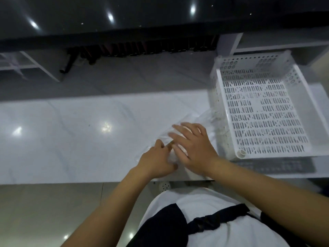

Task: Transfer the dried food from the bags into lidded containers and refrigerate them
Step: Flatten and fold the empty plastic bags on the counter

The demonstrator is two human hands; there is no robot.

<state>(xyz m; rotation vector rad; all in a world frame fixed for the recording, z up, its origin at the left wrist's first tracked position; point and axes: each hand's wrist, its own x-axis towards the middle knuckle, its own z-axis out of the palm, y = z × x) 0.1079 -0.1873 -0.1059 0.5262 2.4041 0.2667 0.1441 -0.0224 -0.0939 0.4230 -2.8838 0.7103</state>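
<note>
Glossy white marble-pattern table (pixel 80 139) spans mid-frame; grey tiled floor (pixel 44 211) below. Right hand (pixel 193 144) lies spread flat on the crumpled clear plastic bag (pixel 179 125); left hand (pixel 156 162) pinches it. White perforated plastic basket (pixel 302 107) at right.

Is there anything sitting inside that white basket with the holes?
No. The white perforated basket shows only its bare slotted floor; both hands work on a clear plastic bag on the counter beside it.
</note>
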